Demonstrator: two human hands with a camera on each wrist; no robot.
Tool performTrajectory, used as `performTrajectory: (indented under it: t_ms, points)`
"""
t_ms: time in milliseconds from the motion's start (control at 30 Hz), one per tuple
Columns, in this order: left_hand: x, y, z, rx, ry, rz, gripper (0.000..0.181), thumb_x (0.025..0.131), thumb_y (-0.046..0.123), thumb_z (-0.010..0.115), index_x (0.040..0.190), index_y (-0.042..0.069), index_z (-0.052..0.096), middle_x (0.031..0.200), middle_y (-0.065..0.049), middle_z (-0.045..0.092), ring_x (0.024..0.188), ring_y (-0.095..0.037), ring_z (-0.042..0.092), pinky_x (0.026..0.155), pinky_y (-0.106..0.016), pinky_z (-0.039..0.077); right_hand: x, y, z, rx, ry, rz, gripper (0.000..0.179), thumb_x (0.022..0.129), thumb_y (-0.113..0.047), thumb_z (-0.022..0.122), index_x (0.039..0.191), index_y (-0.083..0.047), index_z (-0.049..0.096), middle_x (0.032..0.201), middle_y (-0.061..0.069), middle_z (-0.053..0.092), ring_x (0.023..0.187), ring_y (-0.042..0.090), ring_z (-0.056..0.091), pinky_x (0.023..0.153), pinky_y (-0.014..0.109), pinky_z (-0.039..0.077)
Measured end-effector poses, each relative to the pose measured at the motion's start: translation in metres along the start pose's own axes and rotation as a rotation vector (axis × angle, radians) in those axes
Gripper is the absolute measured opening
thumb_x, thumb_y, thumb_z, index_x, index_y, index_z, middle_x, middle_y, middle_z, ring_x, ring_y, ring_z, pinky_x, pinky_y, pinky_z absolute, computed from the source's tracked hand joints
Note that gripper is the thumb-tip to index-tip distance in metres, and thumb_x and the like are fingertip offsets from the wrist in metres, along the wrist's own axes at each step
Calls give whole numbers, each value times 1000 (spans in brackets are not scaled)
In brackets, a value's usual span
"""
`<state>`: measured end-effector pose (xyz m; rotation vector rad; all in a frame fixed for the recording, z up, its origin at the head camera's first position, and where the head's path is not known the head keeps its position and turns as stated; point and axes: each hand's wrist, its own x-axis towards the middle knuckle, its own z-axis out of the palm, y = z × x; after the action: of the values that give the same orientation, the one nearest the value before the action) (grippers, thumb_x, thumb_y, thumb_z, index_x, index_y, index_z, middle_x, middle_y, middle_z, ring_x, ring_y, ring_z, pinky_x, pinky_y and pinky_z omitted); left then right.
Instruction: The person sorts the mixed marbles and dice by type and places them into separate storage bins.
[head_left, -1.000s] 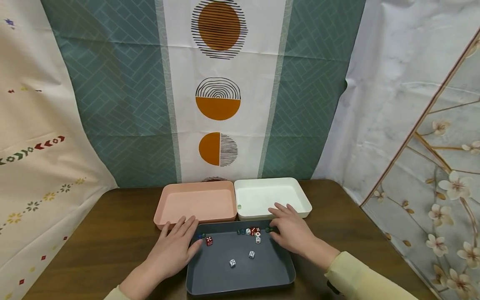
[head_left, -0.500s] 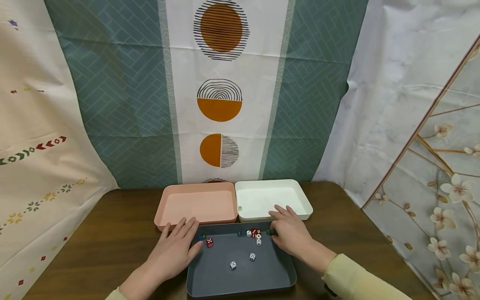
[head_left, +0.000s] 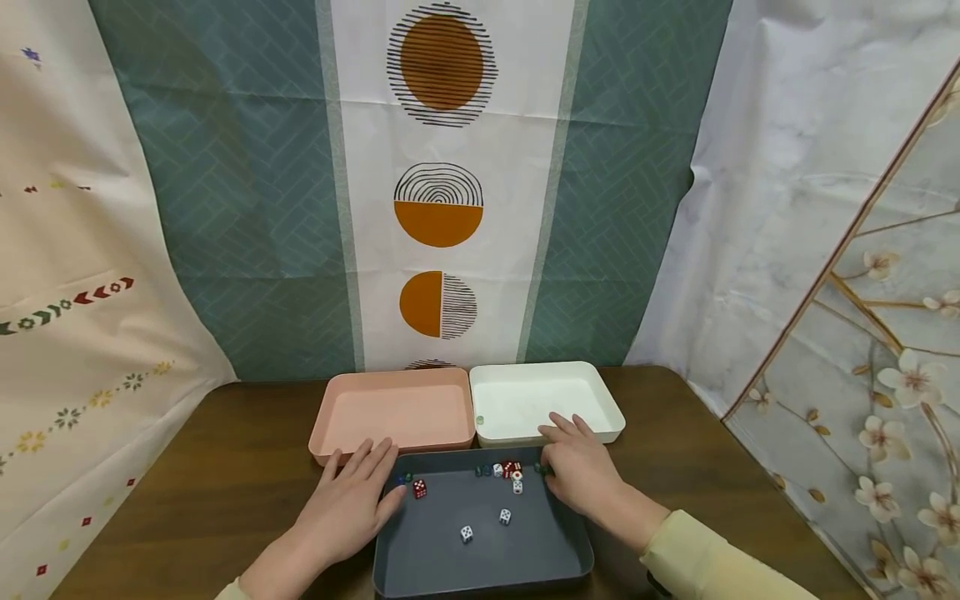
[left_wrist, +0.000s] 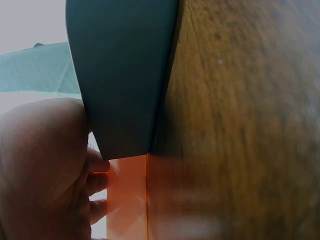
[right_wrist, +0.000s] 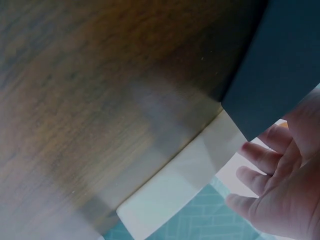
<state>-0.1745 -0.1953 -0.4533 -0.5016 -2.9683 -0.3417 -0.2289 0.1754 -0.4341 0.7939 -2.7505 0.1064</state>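
A dark grey tray (head_left: 487, 567) holds several small dice. My left hand (head_left: 347, 507) rests with fingers spread over its far left corner and the pink tray's near rim, thumb along the grey edge. A red die (head_left: 420, 489) and small blue and green pieces (head_left: 406, 478) lie by that thumb. At the far right corner, my right hand (head_left: 581, 473) bends its thumb and index finger around a dark green die (head_left: 541, 469), partly hidden by the fingertips; its other fingers extend over the white tray. White dice (head_left: 467, 534) lie mid-tray, and a mixed cluster (head_left: 507, 469) lines the far wall.
Behind the grey tray stand a pink tray (head_left: 401, 408) and a white tray (head_left: 540, 396), side by side. One pale green die (head_left: 480, 419) sits at the white tray's left side. Brown wooden table (head_left: 172, 500) surrounds them, with hanging cloths (head_left: 262, 208) behind and beside.
My right index finger and thumb have lowered and closed in at the green dice in the corner. The left hand stays in place. The head view has shifted slightly.
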Motion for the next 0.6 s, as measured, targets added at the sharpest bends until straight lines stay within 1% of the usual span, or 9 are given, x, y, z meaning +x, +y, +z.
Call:
performTrajectory:
  t_ms: [300,433,600]
  points:
    - [3,3,-2,15,4,24,69,115,48,57,167,6,48,175,-14,41,163,-42,32,127,-77,16,-2,2,-1,-17,-3,0,17,80,-3,93,77,-12,79,137,18,73,148,44,53,124,66,36]
    - [2,3,-3,14,-9,18,69,115,48,57,168,6,46,175,-14,40,164,-42,31,127,-77,16,-1,3,1,-31,-12,1,19,81,-4,93,75,-13,78,137,17,73,149,44,53,124,66,36]
    - [0,2,-5,33,14,20,68,115,47,58,167,5,47,174,-15,41,163,-42,33,126,-77,18,2,2,1,-32,-22,-2,20,81,-6,94,75,-14,77,138,17,72,150,43,52,125,66,34]
